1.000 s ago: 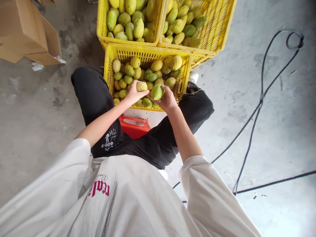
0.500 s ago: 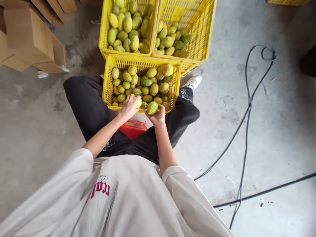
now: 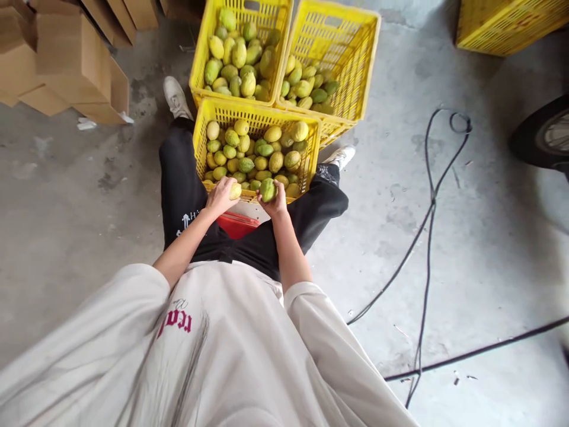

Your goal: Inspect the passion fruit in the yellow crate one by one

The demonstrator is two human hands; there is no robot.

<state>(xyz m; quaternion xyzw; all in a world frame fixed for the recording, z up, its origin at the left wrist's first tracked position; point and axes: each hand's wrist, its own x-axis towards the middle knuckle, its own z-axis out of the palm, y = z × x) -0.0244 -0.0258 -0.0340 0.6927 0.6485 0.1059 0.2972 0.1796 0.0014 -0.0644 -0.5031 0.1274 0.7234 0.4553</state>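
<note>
My left hand (image 3: 219, 198) is closed round a pale yellow papaya (image 3: 235, 191), just above the front rim of the nearest yellow plastic crate (image 3: 313, 145). To its right, my right hand (image 3: 278, 206) grips a green papaya (image 3: 267, 190), fingers wrapped round its side and underside. The two fruits are apart. Behind them, the crate between my legs holds many small green and yellow papayas (image 3: 275, 160).
Two more yellow crates, one on the left (image 3: 195, 65) and one on the right (image 3: 355, 77), hold papayas behind. A red plastic object (image 3: 237, 226) sits between my thighs. Cardboard boxes (image 3: 73, 56) stand left; a black cable (image 3: 430, 219) and a wheel (image 3: 542, 133) are right.
Both hands have drawn back toward my body with their papayas, to the crate's front edge, and moved apart. My left leg has shifted inward and the view has turned.
</note>
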